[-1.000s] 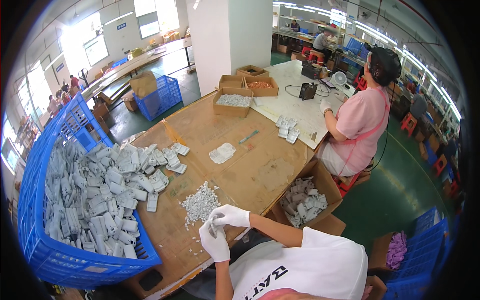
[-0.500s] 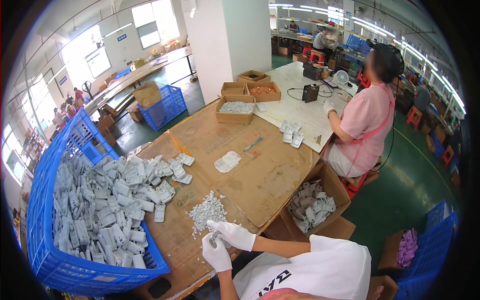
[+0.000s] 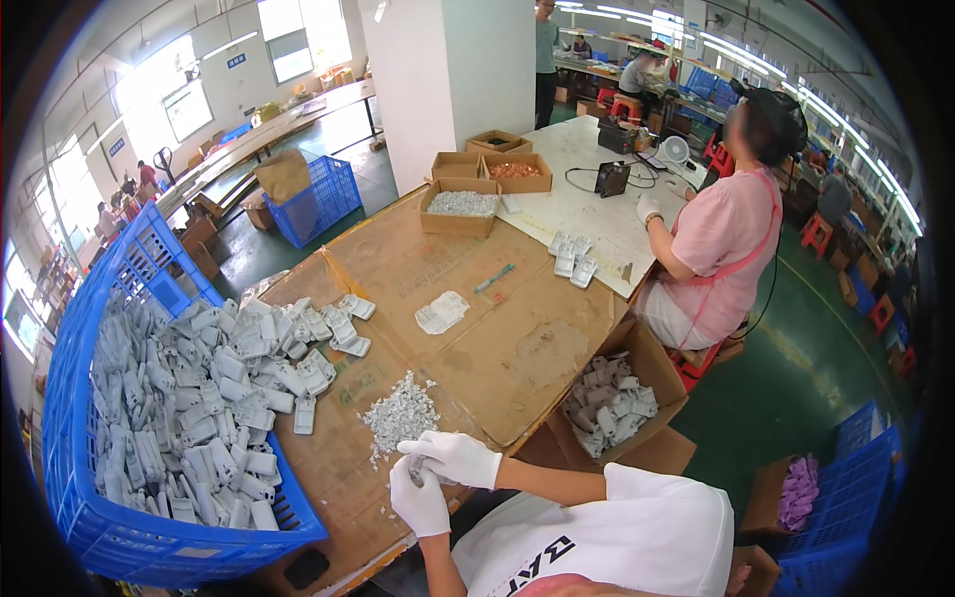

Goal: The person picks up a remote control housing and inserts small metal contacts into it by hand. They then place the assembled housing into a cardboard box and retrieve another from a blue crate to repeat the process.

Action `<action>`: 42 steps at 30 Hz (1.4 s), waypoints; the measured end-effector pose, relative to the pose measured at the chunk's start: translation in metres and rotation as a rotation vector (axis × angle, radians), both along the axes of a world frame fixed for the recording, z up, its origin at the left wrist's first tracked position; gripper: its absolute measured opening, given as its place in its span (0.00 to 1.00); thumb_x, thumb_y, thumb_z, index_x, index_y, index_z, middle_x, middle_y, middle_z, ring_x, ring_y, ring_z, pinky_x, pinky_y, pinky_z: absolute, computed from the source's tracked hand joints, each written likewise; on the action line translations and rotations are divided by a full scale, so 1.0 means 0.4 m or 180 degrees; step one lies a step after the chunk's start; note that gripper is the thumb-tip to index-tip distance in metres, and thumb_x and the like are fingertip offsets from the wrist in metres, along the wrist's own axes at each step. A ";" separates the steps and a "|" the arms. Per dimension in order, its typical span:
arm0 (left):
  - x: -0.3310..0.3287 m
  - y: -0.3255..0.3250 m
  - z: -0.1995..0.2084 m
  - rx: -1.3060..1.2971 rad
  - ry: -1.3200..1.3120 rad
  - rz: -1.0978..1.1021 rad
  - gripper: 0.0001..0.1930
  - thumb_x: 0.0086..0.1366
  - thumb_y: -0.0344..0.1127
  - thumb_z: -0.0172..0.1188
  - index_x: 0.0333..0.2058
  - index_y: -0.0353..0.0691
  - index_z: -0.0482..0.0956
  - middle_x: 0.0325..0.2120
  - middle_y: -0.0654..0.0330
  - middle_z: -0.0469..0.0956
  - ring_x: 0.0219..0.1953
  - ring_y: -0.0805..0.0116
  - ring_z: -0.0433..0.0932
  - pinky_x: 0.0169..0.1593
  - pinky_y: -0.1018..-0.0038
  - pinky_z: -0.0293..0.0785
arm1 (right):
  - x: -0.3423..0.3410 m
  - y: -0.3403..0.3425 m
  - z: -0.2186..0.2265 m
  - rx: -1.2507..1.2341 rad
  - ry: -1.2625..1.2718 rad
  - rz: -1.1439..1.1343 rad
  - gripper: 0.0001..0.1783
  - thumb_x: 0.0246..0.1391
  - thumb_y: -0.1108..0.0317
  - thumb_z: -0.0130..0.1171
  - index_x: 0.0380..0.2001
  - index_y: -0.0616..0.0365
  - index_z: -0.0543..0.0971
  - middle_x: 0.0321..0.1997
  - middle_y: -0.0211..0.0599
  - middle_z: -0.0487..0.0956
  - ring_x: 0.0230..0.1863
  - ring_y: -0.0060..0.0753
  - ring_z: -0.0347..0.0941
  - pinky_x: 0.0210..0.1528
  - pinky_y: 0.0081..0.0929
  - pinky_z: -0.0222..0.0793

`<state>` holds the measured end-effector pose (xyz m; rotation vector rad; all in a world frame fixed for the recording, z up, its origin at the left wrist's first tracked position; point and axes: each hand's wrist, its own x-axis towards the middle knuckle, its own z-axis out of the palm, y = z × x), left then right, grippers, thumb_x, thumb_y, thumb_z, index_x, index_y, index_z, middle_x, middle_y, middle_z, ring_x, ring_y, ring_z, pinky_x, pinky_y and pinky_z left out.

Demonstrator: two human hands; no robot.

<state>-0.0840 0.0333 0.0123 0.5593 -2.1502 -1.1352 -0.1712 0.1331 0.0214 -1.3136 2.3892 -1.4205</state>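
Both of my hands wear white gloves and meet at the near edge of the cardboard-covered table [image 3: 497,343]. My left hand [image 3: 420,504] is closed round a light grey plastic part [image 3: 423,472]. From the other side my right hand [image 3: 458,460] grips the same part, its fingers covering most of it. Just beyond the gloves lies a heap of small whitish plastic bits [image 3: 400,410], with a few crumbs scattered near the table edge. To the left, a blue crate [image 3: 179,545] overflows with light grey plastic housings [image 3: 214,388], some spilling onto the table.
A white folded cloth [image 3: 442,312] and a teal tool [image 3: 494,278] lie mid-table. Small cartons [image 3: 461,221] stand at the far end, near several white housings [image 3: 572,259]. An open carton of parts [image 3: 652,423] sits off the right edge. A co-worker [image 3: 721,234] sits beyond.
The view has shifted slightly, so the scene sits a little further left and up. My hands remain together on the plastic part. A standing person has come into sight beside the pillar.
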 end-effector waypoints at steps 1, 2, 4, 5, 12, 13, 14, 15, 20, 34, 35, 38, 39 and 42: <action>0.003 -0.005 0.002 -0.0018 -0.0170 -0.0068 0.11 0.57 0.23 0.58 0.39 0.35 0.80 0.32 0.51 0.79 0.35 0.54 0.80 0.42 0.64 0.75 | 0.000 -0.001 0.000 0.0013 -0.0007 0.0006 0.17 0.57 0.73 0.57 0.51 0.51 0.77 0.37 0.36 0.78 0.43 0.44 0.78 0.45 0.35 0.76; 0.005 -0.010 0.005 -0.0038 -0.0336 -0.0140 0.10 0.56 0.22 0.58 0.38 0.34 0.80 0.32 0.51 0.79 0.35 0.55 0.80 0.41 0.65 0.75 | 0.000 -0.005 0.001 -0.0276 0.0202 0.0000 0.16 0.57 0.73 0.57 0.49 0.52 0.76 0.38 0.37 0.78 0.41 0.46 0.78 0.44 0.36 0.76; 0.010 -0.017 0.017 -0.0201 -0.0523 -0.0250 0.10 0.56 0.23 0.58 0.38 0.36 0.81 0.31 0.52 0.78 0.35 0.53 0.79 0.41 0.64 0.75 | -0.003 -0.008 -0.010 -0.0556 0.0407 -0.0002 0.14 0.58 0.73 0.57 0.48 0.53 0.76 0.38 0.38 0.78 0.39 0.47 0.79 0.44 0.37 0.76; 0.013 -0.023 0.020 -0.0379 -0.0707 -0.0358 0.10 0.55 0.24 0.58 0.37 0.37 0.81 0.31 0.52 0.77 0.35 0.51 0.79 0.40 0.63 0.75 | -0.007 -0.011 -0.020 -0.0303 0.0506 0.0058 0.14 0.58 0.72 0.57 0.48 0.53 0.74 0.40 0.40 0.79 0.39 0.49 0.79 0.44 0.38 0.76; 0.033 -0.054 0.012 -0.0548 -0.0497 -0.0822 0.10 0.55 0.22 0.58 0.38 0.35 0.81 0.31 0.53 0.78 0.33 0.57 0.80 0.39 0.68 0.75 | 0.024 0.004 -0.001 0.0451 -0.0691 -0.0148 0.18 0.61 0.66 0.58 0.53 0.53 0.69 0.44 0.47 0.79 0.46 0.54 0.79 0.47 0.40 0.75; 0.033 -0.054 0.002 -0.0417 -0.0385 -0.0786 0.10 0.56 0.23 0.58 0.38 0.35 0.81 0.32 0.54 0.79 0.34 0.59 0.80 0.40 0.69 0.75 | 0.029 0.003 -0.003 0.0457 -0.0691 -0.0145 0.18 0.61 0.66 0.58 0.53 0.53 0.69 0.44 0.47 0.79 0.46 0.54 0.79 0.47 0.40 0.75; 0.032 -0.054 -0.004 -0.0291 -0.0270 -0.0745 0.10 0.57 0.23 0.58 0.38 0.34 0.81 0.32 0.54 0.80 0.35 0.61 0.81 0.41 0.70 0.75 | 0.034 -0.002 -0.007 0.0175 -0.0705 -0.0308 0.18 0.61 0.66 0.58 0.53 0.53 0.69 0.42 0.48 0.79 0.45 0.54 0.79 0.47 0.41 0.75; 0.033 -0.053 -0.008 -0.0290 -0.0267 -0.0739 0.10 0.57 0.23 0.58 0.38 0.34 0.81 0.32 0.54 0.80 0.35 0.61 0.81 0.41 0.70 0.75 | 0.037 -0.005 -0.007 -0.0108 -0.0717 -0.0471 0.19 0.60 0.66 0.58 0.53 0.54 0.70 0.41 0.49 0.80 0.45 0.54 0.79 0.46 0.41 0.75; 0.029 -0.012 0.012 0.0420 -0.0280 -0.0042 0.09 0.57 0.23 0.57 0.38 0.33 0.80 0.29 0.51 0.80 0.33 0.59 0.80 0.41 0.67 0.75 | 0.042 -0.014 -0.013 0.0142 -0.0755 -0.0308 0.15 0.59 0.67 0.57 0.49 0.57 0.75 0.41 0.49 0.80 0.46 0.54 0.78 0.47 0.41 0.74; 0.026 -0.018 -0.007 0.0462 -0.0147 0.0055 0.05 0.59 0.24 0.58 0.34 0.33 0.79 0.24 0.58 0.77 0.28 0.70 0.75 0.37 0.73 0.72 | 0.025 -0.014 -0.012 -0.0021 -0.0736 -0.0103 0.06 0.55 0.71 0.56 0.36 0.59 0.77 0.32 0.48 0.80 0.36 0.51 0.79 0.39 0.37 0.74; 0.028 -0.019 -0.009 0.0480 -0.0100 0.0074 0.05 0.58 0.23 0.58 0.33 0.33 0.80 0.24 0.58 0.77 0.28 0.70 0.75 0.37 0.73 0.72 | 0.026 -0.016 -0.018 -0.0012 -0.0746 -0.0102 0.06 0.55 0.71 0.56 0.36 0.59 0.77 0.32 0.48 0.80 0.36 0.51 0.79 0.39 0.37 0.74; 0.037 -0.022 0.002 0.0465 -0.0290 -0.0135 0.06 0.56 0.23 0.59 0.34 0.34 0.79 0.30 0.55 0.77 0.34 0.58 0.77 0.41 0.67 0.73 | 0.032 -0.014 -0.026 -0.0106 -0.0878 -0.0152 0.07 0.54 0.71 0.56 0.36 0.59 0.77 0.30 0.48 0.79 0.34 0.47 0.79 0.38 0.36 0.74; 0.040 -0.018 0.007 0.0475 -0.0298 -0.0145 0.06 0.56 0.23 0.59 0.34 0.34 0.79 0.30 0.55 0.77 0.34 0.58 0.77 0.41 0.67 0.73 | 0.035 -0.011 -0.019 -0.0105 -0.0990 -0.0213 0.07 0.53 0.71 0.56 0.36 0.59 0.77 0.29 0.47 0.79 0.33 0.45 0.79 0.38 0.36 0.73; 0.052 -0.014 0.011 0.0247 -0.0168 -0.0248 0.13 0.53 0.25 0.63 0.40 0.36 0.78 0.35 0.52 0.77 0.39 0.55 0.77 0.46 0.65 0.73 | 0.038 -0.020 -0.017 -0.0136 -0.1443 -0.0260 0.08 0.50 0.70 0.57 0.35 0.59 0.77 0.29 0.46 0.78 0.33 0.39 0.78 0.39 0.34 0.73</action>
